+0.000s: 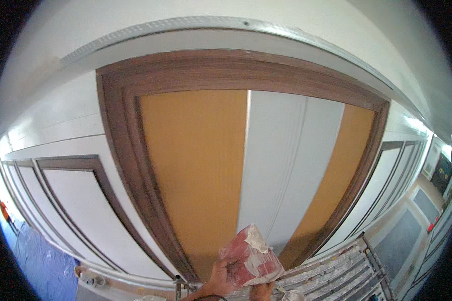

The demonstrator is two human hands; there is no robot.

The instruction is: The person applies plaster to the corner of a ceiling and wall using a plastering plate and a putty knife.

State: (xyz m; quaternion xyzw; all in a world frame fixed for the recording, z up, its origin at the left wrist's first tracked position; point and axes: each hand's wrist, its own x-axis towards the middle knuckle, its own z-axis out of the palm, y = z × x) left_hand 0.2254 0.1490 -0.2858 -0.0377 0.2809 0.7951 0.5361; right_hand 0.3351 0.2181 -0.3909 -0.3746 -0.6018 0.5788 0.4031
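Observation:
A red, flat plate (238,263) smeared with white paste is held up low in the middle of the view. My left hand (218,280) grips its left edge, with the fingers wrapped against it. A thick lump of white paste (256,240) sits at the plate's top corner, and thinner streaks run over its face. My right hand (262,292) is under the plate's lower edge; its fingers are hidden by the plate. Beyond both hands rises a large panel with ochre (196,165) and pale grey (271,160) sections inside a brown frame (226,71).
A slatted metal platform (331,278), spattered white, stands at the lower right. Blue sheeting (42,261) covers the floor at the far left. White wall panels with dark trim (80,200) flank the brown frame. Above runs a metal strip (206,22) along the ceiling's edge.

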